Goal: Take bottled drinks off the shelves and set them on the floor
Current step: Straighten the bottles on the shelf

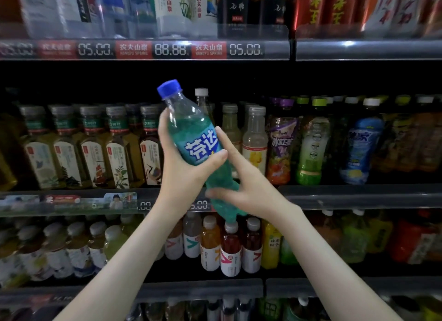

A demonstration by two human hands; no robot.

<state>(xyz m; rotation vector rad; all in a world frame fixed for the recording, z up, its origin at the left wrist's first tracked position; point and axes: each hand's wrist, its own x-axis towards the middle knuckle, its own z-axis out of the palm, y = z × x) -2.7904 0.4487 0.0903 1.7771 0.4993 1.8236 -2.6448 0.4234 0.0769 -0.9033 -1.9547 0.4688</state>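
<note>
A blue-green soda bottle (196, 139) with a blue cap is held tilted in front of the middle shelf, cap up and to the left. My left hand (181, 167) wraps around its label section from the left, thumb across the front. My right hand (241, 184) grips the lower half from the right, index finger stretched up along the bottle's side. The bottle's base is partly hidden behind my right hand.
The middle shelf (358, 196) carries tea bottles (93, 151) at the left and colourful drinks (311, 143) at the right. The upper shelf (143, 50) holds water bottles behind price tags. On the lower shelf stand small juice bottles (230, 249).
</note>
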